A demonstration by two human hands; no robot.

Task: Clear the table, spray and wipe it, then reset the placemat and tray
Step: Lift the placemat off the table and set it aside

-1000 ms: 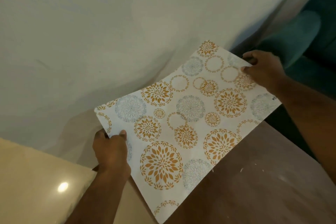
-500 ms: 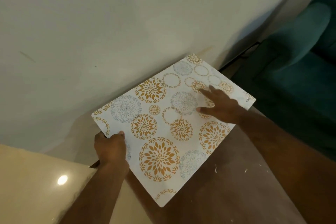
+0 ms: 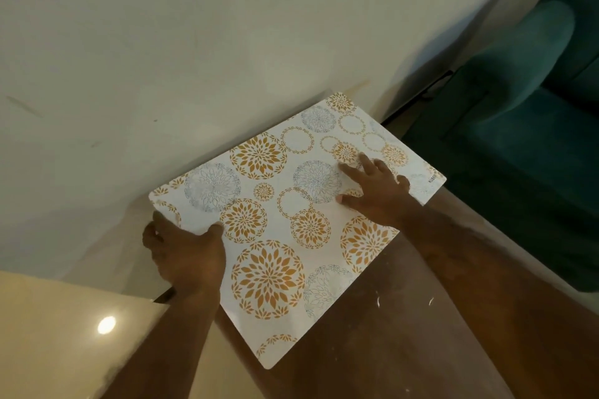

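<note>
A white rectangular placemat [image 3: 285,214] printed with orange and grey flower circles lies on the dark brown wooden table [image 3: 405,334], its far long edge close to the pale wall [image 3: 227,42]. The left hand [image 3: 188,256] grips the mat's near-left corner, thumb on top and fingers curled under the edge. The right hand [image 3: 377,194] rests open and flat on the mat's right half, fingers spread. A teal upholstered chair [image 3: 518,139] stands to the right, beside the table. 2 bare forearms reach in from below.

White placemat [image 3: 291,204] with orange and grey floral circles; dark brown table [image 3: 389,350]; teal, perhaps velvet, chair [image 3: 518,139].
</note>
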